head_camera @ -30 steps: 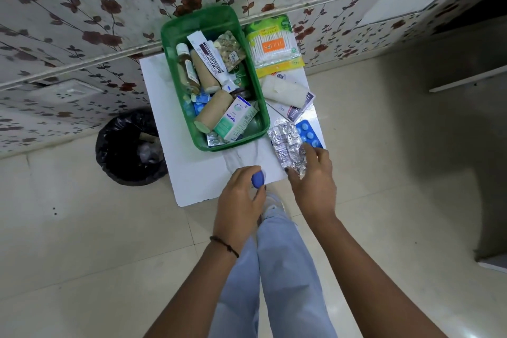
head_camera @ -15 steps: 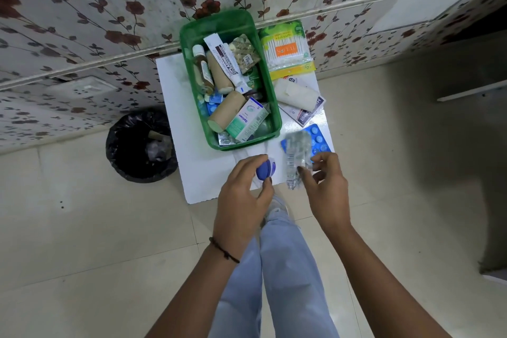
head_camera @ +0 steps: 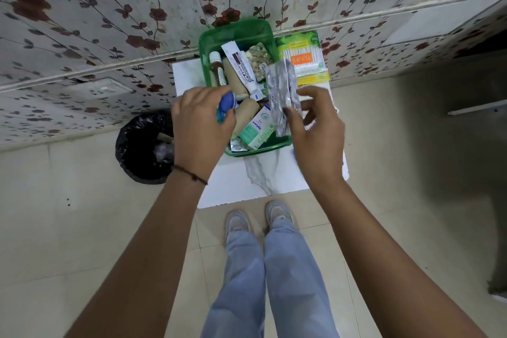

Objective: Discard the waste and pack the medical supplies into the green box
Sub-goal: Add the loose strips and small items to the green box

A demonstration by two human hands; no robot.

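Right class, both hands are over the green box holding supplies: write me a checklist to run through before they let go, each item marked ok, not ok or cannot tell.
1. Left hand grips the small blue object: ok.
2. Right hand pinches the silver blister strip: ok.
3. Blue object is over the green box: ok.
4. Strip is over the box, not past its right rim: cannot tell.
5. Box has spare room: cannot tell, it looks crowded.
6. Cotton bud pack is packed: not ok, it lies outside.
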